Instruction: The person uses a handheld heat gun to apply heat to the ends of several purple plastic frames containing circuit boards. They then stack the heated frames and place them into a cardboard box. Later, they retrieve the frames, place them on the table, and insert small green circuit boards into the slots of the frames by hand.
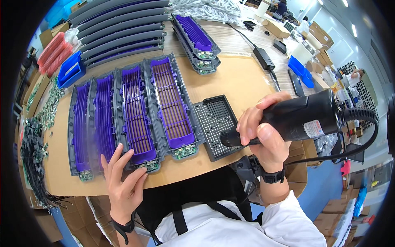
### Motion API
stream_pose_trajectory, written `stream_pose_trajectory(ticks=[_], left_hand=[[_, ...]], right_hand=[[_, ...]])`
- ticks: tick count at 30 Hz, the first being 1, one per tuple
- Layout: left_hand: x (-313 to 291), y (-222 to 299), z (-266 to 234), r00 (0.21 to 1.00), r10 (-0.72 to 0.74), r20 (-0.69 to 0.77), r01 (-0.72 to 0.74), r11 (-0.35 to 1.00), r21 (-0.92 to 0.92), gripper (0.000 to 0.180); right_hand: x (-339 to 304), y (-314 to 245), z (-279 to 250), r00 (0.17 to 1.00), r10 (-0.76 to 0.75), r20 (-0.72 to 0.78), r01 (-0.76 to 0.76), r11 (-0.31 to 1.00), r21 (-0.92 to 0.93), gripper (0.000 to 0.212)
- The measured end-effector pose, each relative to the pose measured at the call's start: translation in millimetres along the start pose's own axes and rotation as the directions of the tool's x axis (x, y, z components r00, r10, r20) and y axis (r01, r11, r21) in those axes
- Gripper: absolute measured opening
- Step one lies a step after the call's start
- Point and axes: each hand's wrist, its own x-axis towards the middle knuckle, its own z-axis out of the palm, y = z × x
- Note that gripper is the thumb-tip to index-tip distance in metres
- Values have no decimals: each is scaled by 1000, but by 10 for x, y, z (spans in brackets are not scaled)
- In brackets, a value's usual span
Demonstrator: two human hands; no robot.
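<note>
My right hand [267,131] is wrapped round a black electric screwdriver [304,113] with a cable at its back end. The screwdriver's nose points down into a black perforated screw tray [212,123], whose holes hold many small silver screws. My left hand [123,181], fingers spread, lies at the near end of a grey housing with a purple slatted insert [138,111]. Its fingertips are by the small green circuit board [151,166] there; whether they press on it I cannot tell. Beside it stands another such housing [170,103], its board [185,151] exposed.
Stacked grey-purple housings [119,31] lie at the back left, and more [197,43] at the back centre. A blue bin [70,70], black wires [35,160] and loose green boards [49,105] are on the left. A power adapter [263,58] and phone [295,82] lie at right.
</note>
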Motion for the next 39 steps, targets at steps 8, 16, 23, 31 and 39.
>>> stream_pose_trajectory(ticks=[8, 16, 23, 31, 39], left_hand=[[4, -7, 12, 1000, 21, -7, -21, 1000, -8, 16], [-2, -8, -12, 999, 30, -21, -31, 999, -39, 17], [-4, -36, -3, 998, 51, -43, -54, 997, -63, 17], [-20, -49, -38, 997, 59, -53, -64, 994, -92, 18], [-53, -128, -13, 996, 85, -39, -89, 989, -116, 14]], right_hand=[[79, 54, 111, 988, 62, -144, -68, 997, -40, 29], [133, 26, 71, 978, 144, 148, -141, 990, -30, 34], [139, 19, -55, 980, 123, 159, -142, 982, 121, 36], [116, -159, 58, 975, -98, 197, 84, 993, 79, 44], [-112, -166, 769, 982, -67, 175, 48, 993, 110, 46]])
